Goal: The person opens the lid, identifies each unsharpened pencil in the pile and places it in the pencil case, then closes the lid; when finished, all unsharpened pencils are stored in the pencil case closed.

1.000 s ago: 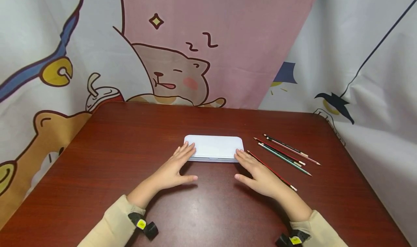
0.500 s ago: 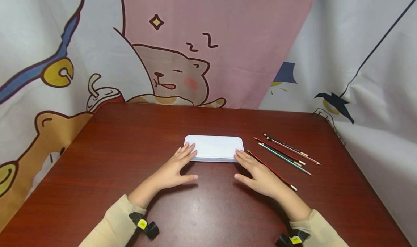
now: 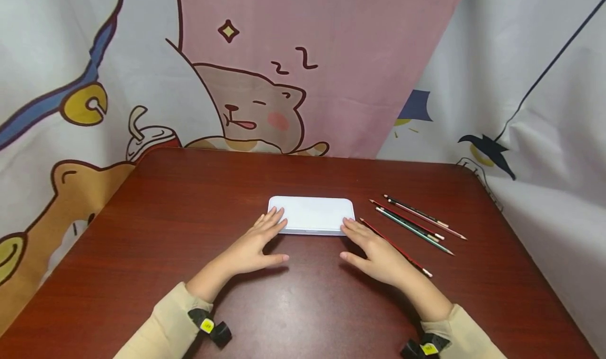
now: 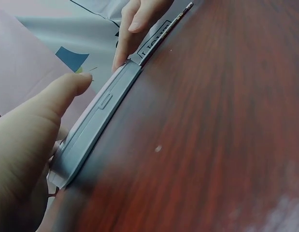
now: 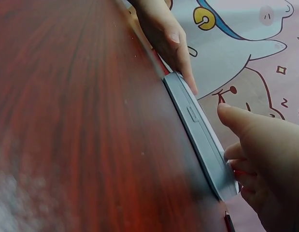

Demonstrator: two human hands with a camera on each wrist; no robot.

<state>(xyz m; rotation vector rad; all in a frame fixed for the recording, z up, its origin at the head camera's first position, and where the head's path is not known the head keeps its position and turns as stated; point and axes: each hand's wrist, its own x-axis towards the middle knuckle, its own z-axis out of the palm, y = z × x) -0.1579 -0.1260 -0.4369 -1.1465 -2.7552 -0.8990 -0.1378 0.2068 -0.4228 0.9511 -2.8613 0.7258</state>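
A white pencil case with rounded corners lies closed on the table; the left wrist view shows a small latch on its grey front side. My left hand rests its fingers on the case's left end, thumb stretched out in front of it. At the right end, the fingertips of my right hand touch the front corner, with the thumb apart from the case. Neither hand curls round it. The case's inside is hidden.
Several pencils lie loosely to the right of the case. A red pencil lies nearest, partly beside my right hand. The dark red-brown table ends at a cartoon-printed curtain behind and at the sides.
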